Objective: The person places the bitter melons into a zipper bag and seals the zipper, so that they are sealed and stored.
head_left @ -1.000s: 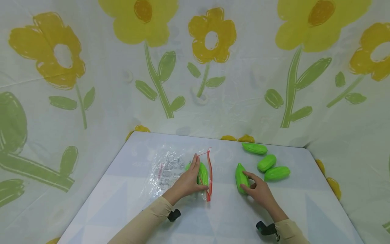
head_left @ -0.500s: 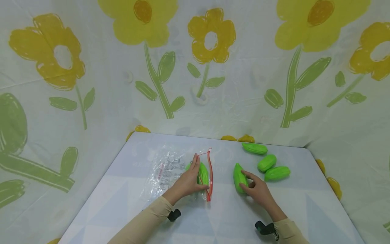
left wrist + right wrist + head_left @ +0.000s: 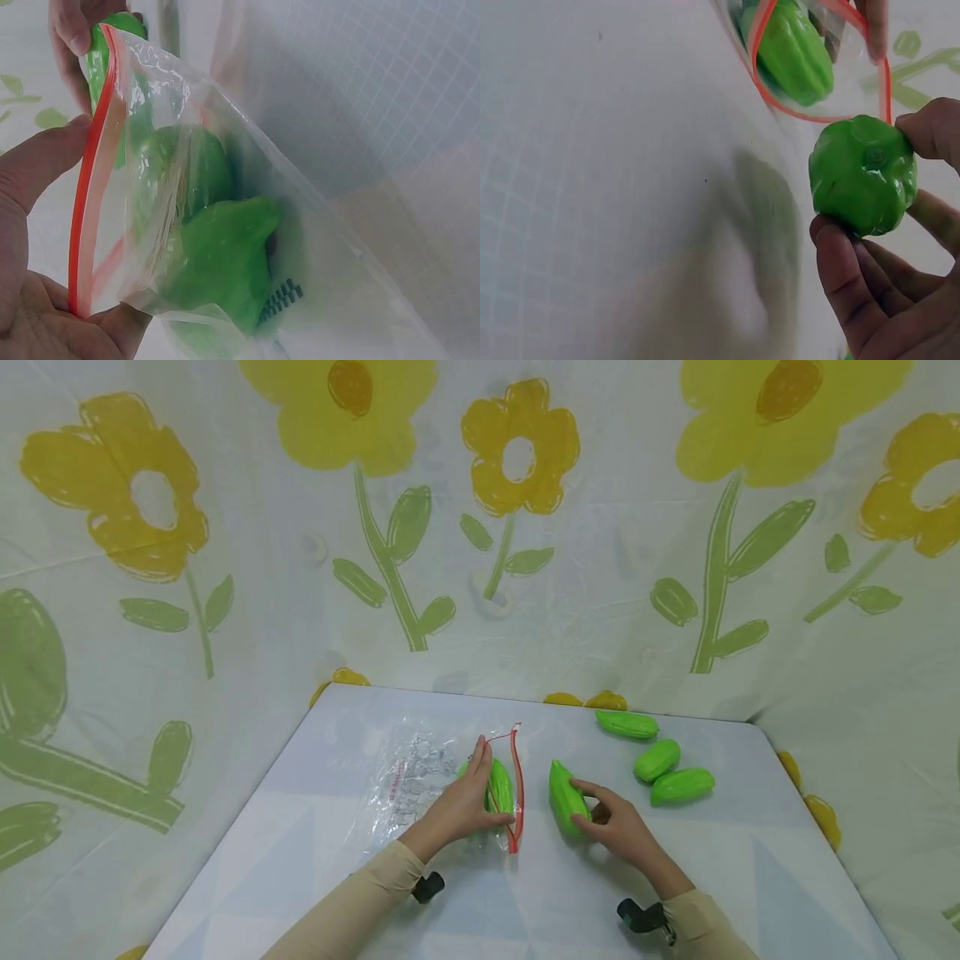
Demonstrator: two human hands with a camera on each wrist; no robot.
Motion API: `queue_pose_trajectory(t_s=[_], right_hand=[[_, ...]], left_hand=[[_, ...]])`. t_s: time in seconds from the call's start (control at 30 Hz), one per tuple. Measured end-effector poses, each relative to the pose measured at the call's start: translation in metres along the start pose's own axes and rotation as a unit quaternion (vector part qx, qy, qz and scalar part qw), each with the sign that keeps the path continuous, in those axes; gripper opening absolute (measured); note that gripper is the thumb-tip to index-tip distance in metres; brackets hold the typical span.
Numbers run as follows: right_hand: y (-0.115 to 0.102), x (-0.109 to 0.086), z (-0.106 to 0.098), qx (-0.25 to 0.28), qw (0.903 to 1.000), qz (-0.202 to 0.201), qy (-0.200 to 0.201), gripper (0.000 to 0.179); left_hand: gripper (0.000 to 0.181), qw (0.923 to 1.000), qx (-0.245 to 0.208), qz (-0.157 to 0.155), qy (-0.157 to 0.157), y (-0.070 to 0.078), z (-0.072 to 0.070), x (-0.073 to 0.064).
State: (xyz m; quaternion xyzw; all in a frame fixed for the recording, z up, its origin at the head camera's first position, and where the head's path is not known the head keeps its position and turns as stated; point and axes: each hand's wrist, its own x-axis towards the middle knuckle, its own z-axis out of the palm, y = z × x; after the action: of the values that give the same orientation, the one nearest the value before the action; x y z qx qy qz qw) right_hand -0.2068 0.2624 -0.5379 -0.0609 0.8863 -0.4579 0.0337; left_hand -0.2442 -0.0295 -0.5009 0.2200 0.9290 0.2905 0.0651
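A clear zip bag (image 3: 401, 789) with a red zip edge (image 3: 519, 785) lies left of centre. My left hand (image 3: 461, 802) holds its mouth apart, thumb and fingers spread along the rim. Two glossy green vegetables show through the plastic in the left wrist view, a front one (image 3: 225, 255) and one behind it (image 3: 187, 165). My right hand (image 3: 618, 827) pinches another ridged green vegetable (image 3: 564, 802), pointed at its far end, between thumb and fingers. It is just right of the bag's mouth, apart from it in the head view. Its blunt end (image 3: 874, 165) faces the right wrist camera.
Several more green vegetables lie at the back right: one near the far edge (image 3: 627, 725), one in the middle (image 3: 657, 761) and one in front (image 3: 682, 786). The white table (image 3: 585, 910) meets a flower-printed curtain (image 3: 600, 610) behind.
My right hand has moved left with the vegetable, closer to the bag's mouth. The left hand and the bag have stayed almost still.
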Motion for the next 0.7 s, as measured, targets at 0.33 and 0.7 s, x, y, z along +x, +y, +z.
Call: queue_pose_trajectory(t_s=[0.33,0.7], right_hand=[[-0.013,0.003,0.009,0.004,0.9982,-0.049,-0.035,0.061],[-0.018,0.014,0.022,-0.003,0.9944,-0.082,-0.067,0.061]], left_hand=[[0.125,0.9999,-0.001,0.013,0.004,-0.002,0.001,0.000],[0.123,0.9997,0.001,0.023,0.009,-0.002,0.002,0.001]])
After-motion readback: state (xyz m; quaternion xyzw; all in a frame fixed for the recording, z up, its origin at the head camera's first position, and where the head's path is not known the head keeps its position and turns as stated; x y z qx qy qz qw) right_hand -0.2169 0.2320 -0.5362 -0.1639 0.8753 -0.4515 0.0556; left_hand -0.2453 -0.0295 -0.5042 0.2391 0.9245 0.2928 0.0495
